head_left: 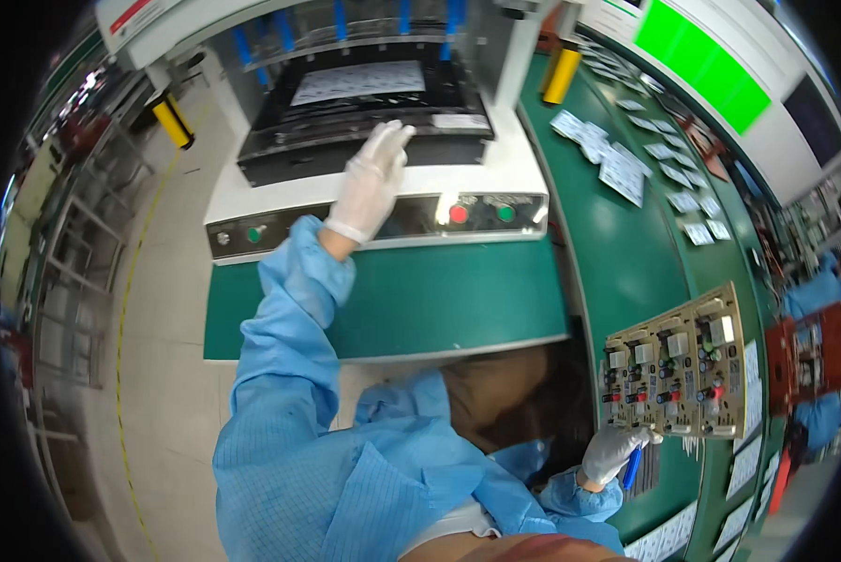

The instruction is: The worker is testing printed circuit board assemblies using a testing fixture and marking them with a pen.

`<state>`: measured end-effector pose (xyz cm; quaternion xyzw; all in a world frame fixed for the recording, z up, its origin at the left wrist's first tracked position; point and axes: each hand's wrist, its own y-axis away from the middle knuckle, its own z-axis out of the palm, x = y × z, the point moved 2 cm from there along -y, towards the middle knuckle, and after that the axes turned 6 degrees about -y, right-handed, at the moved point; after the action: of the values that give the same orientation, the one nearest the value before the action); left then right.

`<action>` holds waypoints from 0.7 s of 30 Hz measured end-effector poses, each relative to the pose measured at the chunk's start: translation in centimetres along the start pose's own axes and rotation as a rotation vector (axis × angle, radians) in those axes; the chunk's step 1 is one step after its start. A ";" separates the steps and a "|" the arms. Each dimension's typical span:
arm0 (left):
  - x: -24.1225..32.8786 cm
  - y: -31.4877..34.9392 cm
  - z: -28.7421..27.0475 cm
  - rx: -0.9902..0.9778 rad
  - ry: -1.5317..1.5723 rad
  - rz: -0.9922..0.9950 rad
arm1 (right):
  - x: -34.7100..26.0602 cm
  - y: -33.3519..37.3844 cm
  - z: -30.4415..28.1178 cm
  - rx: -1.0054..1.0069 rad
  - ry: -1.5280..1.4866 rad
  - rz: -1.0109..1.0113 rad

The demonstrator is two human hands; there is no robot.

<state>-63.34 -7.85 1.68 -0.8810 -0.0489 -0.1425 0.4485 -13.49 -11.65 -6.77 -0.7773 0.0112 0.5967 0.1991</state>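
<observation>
My left hand (369, 187), in a white glove, reaches over the front of a white test machine (298, 192). Its fingers are stretched out near the edge of the machine's black fixture (345, 150), and nothing shows in them; whether they touch it I cannot tell. At the lower right my gloved right hand (612, 454) grips the lower edge of a tan circuit board panel (678, 370), held tilted up with its components showing. A blue pen-like tool (632, 468) sticks out beside the right hand's fingers. A pale printed sheet (359, 82) lies in the fixture.
Red button (459, 214) and green button (506, 214) sit on the machine's front strip. Printed boards (622, 175) lie on the green bench (617, 244) at right. A green-lit screen (701, 61) stands behind it. Yellow-covered posts (561, 75) flank the machine.
</observation>
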 end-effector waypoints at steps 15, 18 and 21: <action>-22.2 -13.6 -0.8 -0.328 -0.523 0.340 | -8.2 -5.9 16.5 -0.270 -0.038 -0.207; -19.4 -13.9 -3.4 -0.226 -0.617 0.306 | -9.6 -9.5 19.4 -0.257 -0.293 -0.275; -13.1 -10.4 -8.6 0.041 -0.580 0.461 | -12.1 -12.6 21.6 -0.321 -0.242 -0.148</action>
<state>-79.82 -8.04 10.66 -0.8635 0.0231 0.2190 0.4538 -33.69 4.24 3.77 -0.7204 -0.1651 0.6636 0.1158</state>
